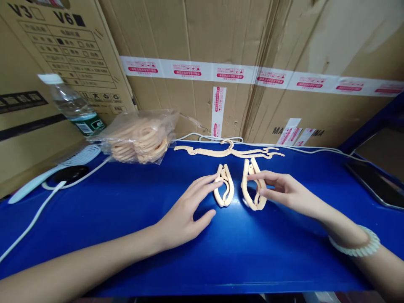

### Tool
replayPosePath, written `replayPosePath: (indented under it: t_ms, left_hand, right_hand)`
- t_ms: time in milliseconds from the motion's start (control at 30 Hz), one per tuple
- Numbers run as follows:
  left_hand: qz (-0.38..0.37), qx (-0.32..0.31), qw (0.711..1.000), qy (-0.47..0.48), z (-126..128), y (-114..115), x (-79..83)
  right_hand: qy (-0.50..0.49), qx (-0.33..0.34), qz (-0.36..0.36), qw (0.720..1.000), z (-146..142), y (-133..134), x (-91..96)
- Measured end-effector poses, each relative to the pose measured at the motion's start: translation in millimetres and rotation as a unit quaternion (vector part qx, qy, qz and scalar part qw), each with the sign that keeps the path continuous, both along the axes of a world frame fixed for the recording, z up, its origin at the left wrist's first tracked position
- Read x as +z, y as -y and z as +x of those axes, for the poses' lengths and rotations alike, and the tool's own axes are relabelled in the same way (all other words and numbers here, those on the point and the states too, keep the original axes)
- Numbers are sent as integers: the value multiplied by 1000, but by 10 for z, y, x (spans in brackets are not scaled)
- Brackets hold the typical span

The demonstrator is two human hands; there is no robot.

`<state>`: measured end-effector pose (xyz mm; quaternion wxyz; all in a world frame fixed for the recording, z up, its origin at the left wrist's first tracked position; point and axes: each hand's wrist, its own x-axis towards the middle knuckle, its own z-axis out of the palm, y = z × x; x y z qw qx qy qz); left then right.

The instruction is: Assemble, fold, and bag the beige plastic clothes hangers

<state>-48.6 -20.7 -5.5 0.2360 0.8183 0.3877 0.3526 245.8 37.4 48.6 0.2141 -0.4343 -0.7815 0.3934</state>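
Observation:
Two folded cream plastic clothes hangers stand side by side at the middle of the blue surface. Over the left folded hanger [231, 191] reach the fingertips of my left hand [186, 210], its fingers stretched out and the thumb apart. My right hand [287, 191] pinches the right folded hanger [245, 191], with fingers over its top and the thumb at its right side. Behind both lies an unfolded hanger [211, 152], its arms spread and hook up. A clear plastic bag [170, 120] full of more folded hangers sits to the left.
Cardboard boxes [189, 33] wall off the back of the blue table [252, 256]. On the left are a water bottle [74, 103], a pale hairbrush [41, 181] and a black round pad [71, 173] with a white cable [33, 225]. A dark phone-like device [378, 185] lies at right.

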Motion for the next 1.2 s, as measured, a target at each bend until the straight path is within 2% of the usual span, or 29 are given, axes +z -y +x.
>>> replayPosePath:
  t_ms: [67, 200, 400, 667, 800, 933, 1100, 1200]
  left_hand:
    - [11, -22, 999, -45, -11, 3, -13]
    - [16, -77, 988, -132, -13, 30, -17]
    - [7, -95, 982, -161, -30, 40, -24]
    - [3, -92, 982, -164, -40, 39, -3]
    - [-10, -80, 991, -110, -59, -4, 27]
    - [-41, -23, 999, -3, -109, -131, 44]
    - [-155, 71, 974, 149, -142, -262, 31]
    - [-166, 87, 967, 174, -124, -262, 26]
  right_hand:
    - [76, 22, 58, 995, 55, -45, -34]
    - [174, 69, 172, 967, 64, -46, -96]
    - [211, 111, 227, 944, -14, -27, -151]
    - [185, 101, 257, 943, -59, -54, -220]
    - [177, 101, 239, 949, -18, -68, -199]
    - [167, 55, 241, 954, 110, -179, -201]
    - [227, 2, 309, 924, 317, -487, -302]
    - [288, -2, 307, 907, 403, -654, -374]
